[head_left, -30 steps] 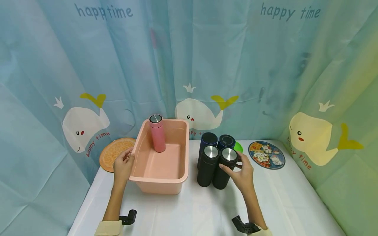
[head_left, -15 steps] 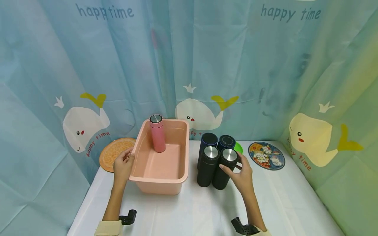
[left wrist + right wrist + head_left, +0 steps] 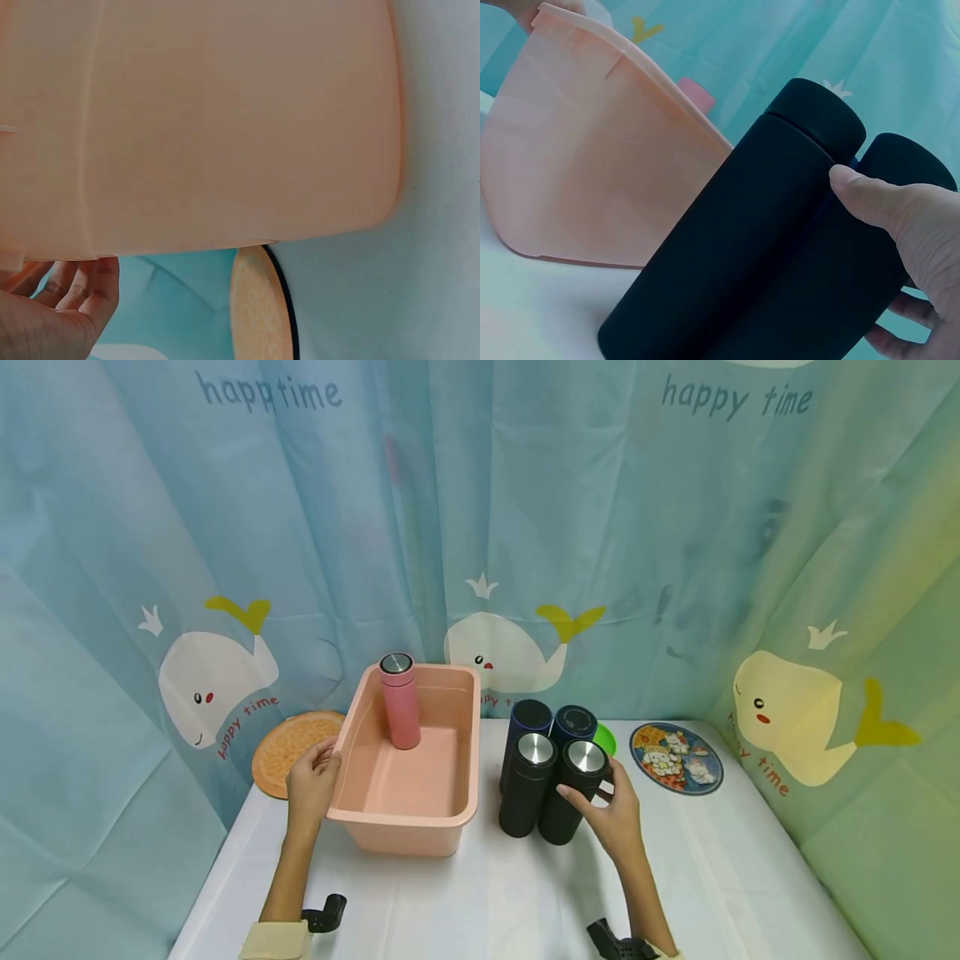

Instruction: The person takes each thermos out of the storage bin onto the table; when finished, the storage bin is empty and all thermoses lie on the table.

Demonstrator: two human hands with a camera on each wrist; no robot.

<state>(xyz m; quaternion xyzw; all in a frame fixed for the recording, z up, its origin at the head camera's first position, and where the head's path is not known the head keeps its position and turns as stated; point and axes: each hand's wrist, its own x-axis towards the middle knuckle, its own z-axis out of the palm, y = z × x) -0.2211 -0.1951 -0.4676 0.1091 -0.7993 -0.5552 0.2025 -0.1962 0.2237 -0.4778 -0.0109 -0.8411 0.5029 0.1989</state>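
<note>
My left hand (image 3: 310,782) holds the left rim of the pink plastic basin (image 3: 405,819); in the left wrist view its fingers (image 3: 82,289) bend up against the basin's edge. Inside the basin a pink thermos (image 3: 402,710) stands upright near the back. My right hand (image 3: 613,810) grips a black thermos (image 3: 562,806) below its silver-topped lid, thumb in front and fingers round the far side. This thermos leans slightly right. Touching it or close by are another black thermos (image 3: 527,793) and two dark blue-rimmed ones behind, a left one (image 3: 529,717) and a right one (image 3: 576,722).
A round orange mat (image 3: 288,752) lies left of the basin. At the back right is a round patterned mat (image 3: 677,758). Part of a green round thing (image 3: 605,737) shows behind the thermoses. A blue whale-print curtain (image 3: 480,527) closes off the back of the white table (image 3: 480,910).
The top of the gripped black thermos has tilted slightly to the right, away from its neighbour. My right hand has shifted a little with it. The left hand and basin look unmoved.
</note>
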